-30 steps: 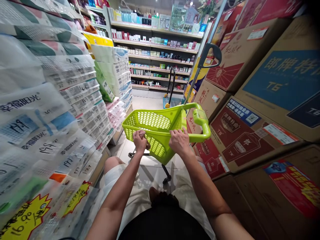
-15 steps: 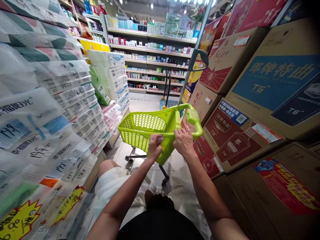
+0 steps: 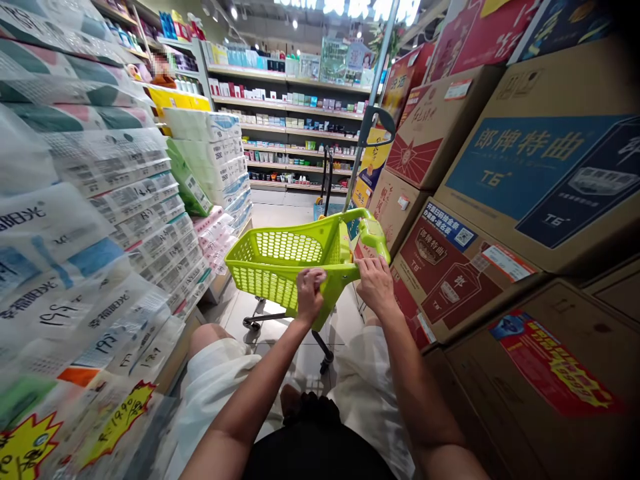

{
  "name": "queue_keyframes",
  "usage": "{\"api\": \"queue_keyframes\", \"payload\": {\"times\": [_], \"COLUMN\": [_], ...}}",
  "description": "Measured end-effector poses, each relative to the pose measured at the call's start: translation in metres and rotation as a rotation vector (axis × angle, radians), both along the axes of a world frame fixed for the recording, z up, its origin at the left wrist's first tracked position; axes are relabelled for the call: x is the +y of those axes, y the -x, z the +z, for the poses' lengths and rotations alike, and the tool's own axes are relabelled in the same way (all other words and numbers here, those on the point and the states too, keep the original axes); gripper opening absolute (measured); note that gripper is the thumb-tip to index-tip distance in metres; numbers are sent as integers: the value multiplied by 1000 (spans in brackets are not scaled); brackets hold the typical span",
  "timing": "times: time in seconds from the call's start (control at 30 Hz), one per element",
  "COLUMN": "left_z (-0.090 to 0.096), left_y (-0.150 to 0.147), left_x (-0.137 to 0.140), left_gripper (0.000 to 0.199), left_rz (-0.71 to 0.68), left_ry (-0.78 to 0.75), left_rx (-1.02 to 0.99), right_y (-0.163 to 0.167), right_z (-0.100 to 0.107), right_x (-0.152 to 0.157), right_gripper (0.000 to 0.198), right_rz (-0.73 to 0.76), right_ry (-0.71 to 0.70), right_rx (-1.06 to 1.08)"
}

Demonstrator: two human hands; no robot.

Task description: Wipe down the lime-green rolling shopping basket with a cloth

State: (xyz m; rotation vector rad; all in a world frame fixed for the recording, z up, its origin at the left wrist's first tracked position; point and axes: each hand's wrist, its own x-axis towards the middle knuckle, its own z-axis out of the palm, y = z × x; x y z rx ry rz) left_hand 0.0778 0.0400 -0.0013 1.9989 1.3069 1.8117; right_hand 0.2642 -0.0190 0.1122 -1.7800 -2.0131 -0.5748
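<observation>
A lime-green plastic shopping cart [image 3: 270, 280], with perforated basket walls and dark wheeled legs, stands crosswise in front of my knees. Its thick handle [image 3: 375, 233] is at the right end. My right hand [image 3: 376, 287] lies over the near rim close to the handle, fingers curled round it. Against the near side wall is my left hand [image 3: 310, 297], its fingers closed in a fist. A pale bit shows at the top of that fist, too small to name. The basket's visible inside shows nothing in it.
Wrapped tissue packs [image 3: 135, 200] with price labels are stacked high on the left. Liquor cartons [image 3: 465, 267] rise on the right. Beyond the cart are a hand trolley [image 3: 327, 180], a metal pole [image 3: 383, 60] and cosmetics shelves [image 3: 290, 100]. Another person [image 3: 163, 70] is at the far left.
The surroundings and the cart have shifted left in view. My right hand has slid along the rim toward the handle. My left hand stays closed by the basket wall.
</observation>
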Motion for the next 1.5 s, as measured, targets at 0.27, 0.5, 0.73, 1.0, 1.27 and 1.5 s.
{"api": "queue_keyframes", "payload": {"times": [0.27, 0.5, 0.73, 1.0, 1.27, 1.5], "left_z": [-44, -61, -72, -77, -61, -37], "left_y": [10, 17, 35, 64, 88, 108], "left_x": [-13, -15, -6, 3, 25, 38], "left_gripper": [22, 37, 36, 35, 45, 37], "left_rz": [-56, 64, -10, -91, 22, 44], "left_ry": [-18, -79, -141, -227, -137, -112], "left_rx": [304, 336, 448, 486, 410, 264], "right_y": [7, 20, 25, 35, 55, 63], "right_z": [-4, -6, -11, -8, -4, 8], "right_x": [-4, 0, 3, 0, 4, 5], "right_gripper": [40, 40, 38, 38, 37, 34], "right_rz": [18, 11, 25, 38, 61, 29], "right_ry": [-15, -58, -80, -43, 21, 77], "right_rx": [-6, 9, 14, 23, 13, 13]}}
